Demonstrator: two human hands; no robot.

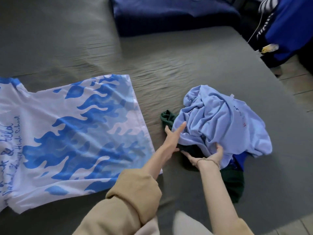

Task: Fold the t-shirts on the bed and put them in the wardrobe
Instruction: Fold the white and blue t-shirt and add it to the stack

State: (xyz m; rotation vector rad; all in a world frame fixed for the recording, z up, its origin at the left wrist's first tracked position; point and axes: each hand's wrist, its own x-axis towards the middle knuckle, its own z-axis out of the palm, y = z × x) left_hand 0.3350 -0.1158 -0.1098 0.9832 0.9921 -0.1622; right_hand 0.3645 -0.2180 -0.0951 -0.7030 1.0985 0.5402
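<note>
A white t-shirt with blue flames (72, 133) lies spread flat on the grey bed (152, 68) at the left. To its right is a crumpled pile: a light blue t-shirt (220, 122) on top, a dark green garment (233, 182) beneath, a bright blue piece (238, 160) poking out. My left hand (174, 138) touches the pile's left edge with fingers straight. My right hand (208, 155) curls its fingers into the light blue t-shirt's lower edge, palm up.
A dark blue pillow or blanket (169, 14) lies at the head of the bed. Beyond the bed's right edge stand a blue bag (291, 26) and a white cable (255, 29) over a wooden floor (296, 85).
</note>
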